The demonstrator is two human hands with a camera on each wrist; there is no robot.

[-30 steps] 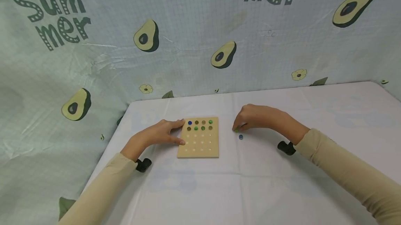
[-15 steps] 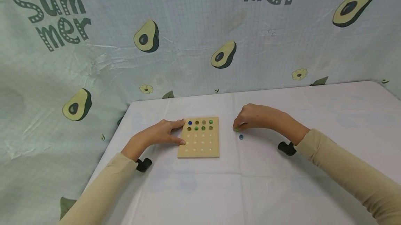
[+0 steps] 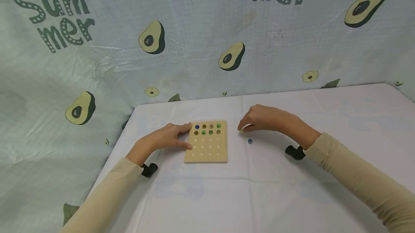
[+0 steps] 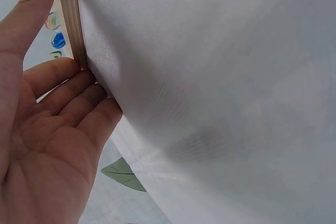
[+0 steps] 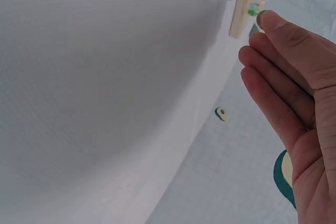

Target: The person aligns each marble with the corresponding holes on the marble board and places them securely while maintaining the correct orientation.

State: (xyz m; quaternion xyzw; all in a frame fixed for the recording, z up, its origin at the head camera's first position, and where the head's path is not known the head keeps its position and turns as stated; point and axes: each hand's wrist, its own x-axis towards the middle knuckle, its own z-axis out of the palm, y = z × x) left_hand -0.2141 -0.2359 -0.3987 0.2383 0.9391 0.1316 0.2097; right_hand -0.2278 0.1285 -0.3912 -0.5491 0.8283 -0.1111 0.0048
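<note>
A square wooden board [image 3: 205, 150] lies on the table, its far two rows holding glass marbles and its nearer rows showing bare hollows. My left hand [image 3: 166, 139] rests against the board's left side, fingers fairly straight, thumb lower down the same side; the left wrist view shows the fingertips at the wooden edge [image 4: 72, 19]. Right of the board, my right hand [image 3: 264, 117] pinches a yellow-green marble [image 3: 240, 130] between thumb and fingertips; in the right wrist view the fingers mostly hide it. A blue-streaked clear marble [image 3: 250, 141] lies on the cloth below this hand.
A white cloth [image 3: 201, 197] covers the table. Behind it hangs a pale sheet [image 3: 194, 17] printed with avocados and lettering. Black wrist cameras sit under the left wrist [image 3: 150, 170] and right wrist [image 3: 295, 152].
My right hand has lifted slightly and shifted left toward the board with the marble in its fingertips. The left hand, the board and the loose blue marble have stayed in place.
</note>
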